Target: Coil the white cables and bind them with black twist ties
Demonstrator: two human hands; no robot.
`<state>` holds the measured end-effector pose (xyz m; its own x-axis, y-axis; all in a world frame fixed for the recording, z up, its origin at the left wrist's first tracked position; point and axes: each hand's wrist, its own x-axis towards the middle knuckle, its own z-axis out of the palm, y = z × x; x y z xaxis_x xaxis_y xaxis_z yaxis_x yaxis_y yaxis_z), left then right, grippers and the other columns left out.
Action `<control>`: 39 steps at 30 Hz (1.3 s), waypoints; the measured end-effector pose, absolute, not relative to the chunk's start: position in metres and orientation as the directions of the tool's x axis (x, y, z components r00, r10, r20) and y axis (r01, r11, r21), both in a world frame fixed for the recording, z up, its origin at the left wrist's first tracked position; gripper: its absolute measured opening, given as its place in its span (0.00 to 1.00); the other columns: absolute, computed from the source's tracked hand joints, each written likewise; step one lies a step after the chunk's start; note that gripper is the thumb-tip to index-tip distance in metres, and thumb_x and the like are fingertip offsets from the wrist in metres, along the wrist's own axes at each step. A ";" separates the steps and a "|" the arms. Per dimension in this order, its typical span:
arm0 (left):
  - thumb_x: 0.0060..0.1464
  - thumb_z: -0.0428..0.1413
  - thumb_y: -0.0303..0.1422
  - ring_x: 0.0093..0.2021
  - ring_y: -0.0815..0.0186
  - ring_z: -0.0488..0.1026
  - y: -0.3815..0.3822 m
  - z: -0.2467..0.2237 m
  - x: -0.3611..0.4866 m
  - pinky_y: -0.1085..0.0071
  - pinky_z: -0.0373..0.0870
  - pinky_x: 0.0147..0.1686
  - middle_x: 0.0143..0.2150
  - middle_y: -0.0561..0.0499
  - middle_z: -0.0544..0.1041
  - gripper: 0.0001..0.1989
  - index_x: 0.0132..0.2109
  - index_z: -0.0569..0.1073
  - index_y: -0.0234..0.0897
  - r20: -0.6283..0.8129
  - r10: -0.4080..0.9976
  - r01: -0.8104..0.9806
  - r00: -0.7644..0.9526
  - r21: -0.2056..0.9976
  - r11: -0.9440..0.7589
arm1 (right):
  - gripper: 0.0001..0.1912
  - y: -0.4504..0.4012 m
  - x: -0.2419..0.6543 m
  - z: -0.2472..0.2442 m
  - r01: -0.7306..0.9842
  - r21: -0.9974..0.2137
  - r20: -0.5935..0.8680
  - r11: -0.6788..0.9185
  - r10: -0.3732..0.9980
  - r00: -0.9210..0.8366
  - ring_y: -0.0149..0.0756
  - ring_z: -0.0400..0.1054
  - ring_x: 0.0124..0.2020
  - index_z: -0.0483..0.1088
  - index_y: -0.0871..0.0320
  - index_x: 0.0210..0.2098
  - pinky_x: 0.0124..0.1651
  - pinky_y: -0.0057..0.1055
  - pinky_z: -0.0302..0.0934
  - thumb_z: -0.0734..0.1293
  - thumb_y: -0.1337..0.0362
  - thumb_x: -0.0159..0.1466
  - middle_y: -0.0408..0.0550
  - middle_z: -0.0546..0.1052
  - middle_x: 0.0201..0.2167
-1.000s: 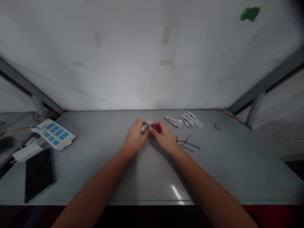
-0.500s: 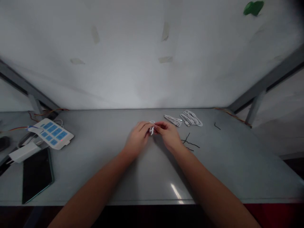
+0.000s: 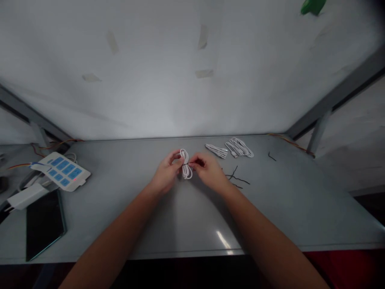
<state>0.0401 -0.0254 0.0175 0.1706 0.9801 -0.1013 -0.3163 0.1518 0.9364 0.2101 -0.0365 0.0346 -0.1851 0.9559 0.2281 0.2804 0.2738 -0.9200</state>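
A coiled white cable (image 3: 186,171) is held upright above the middle of the table. My left hand (image 3: 167,170) grips its left side between thumb and fingers. Around the waist of the coil runs a thin black twist tie (image 3: 185,164). My right hand (image 3: 207,168) pinches the end of that tie at the coil's right side. Behind my right hand lie two more white cables, a narrow bundle (image 3: 216,151) and a wider coil (image 3: 240,147). Several loose black twist ties (image 3: 236,176) lie beside my right wrist, partly hidden by it.
A white power strip (image 3: 64,170) with blue sockets sits at the left, near a white adapter (image 3: 28,196) and a dark tablet (image 3: 45,224). One more black tie (image 3: 272,156) lies at the right. A white wall (image 3: 156,96) rises behind the grey table (image 3: 288,208).
The coil has turned from edge-on to face me, so its loops and the black tie now show. My hands have moved slightly apart, and the view has shifted a little.
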 end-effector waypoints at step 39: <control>0.64 0.54 0.53 0.24 0.69 0.70 -0.038 0.012 0.051 0.71 0.65 0.28 0.29 0.52 0.74 0.21 0.40 0.70 0.37 -0.046 0.931 -0.131 0.362 0.986 0.100 | 0.10 -0.041 0.222 0.050 0.398 -0.879 0.151 0.261 0.946 -0.286 0.36 0.67 0.28 0.75 0.54 0.25 0.36 0.34 0.58 0.65 0.70 0.60 0.45 0.78 0.26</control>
<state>0.0514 -0.0382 0.0123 0.3622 0.9309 -0.0464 -0.1306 0.0999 0.9864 0.2224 -0.0413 0.0501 -0.2859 0.9462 0.1514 0.3982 0.2610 -0.8794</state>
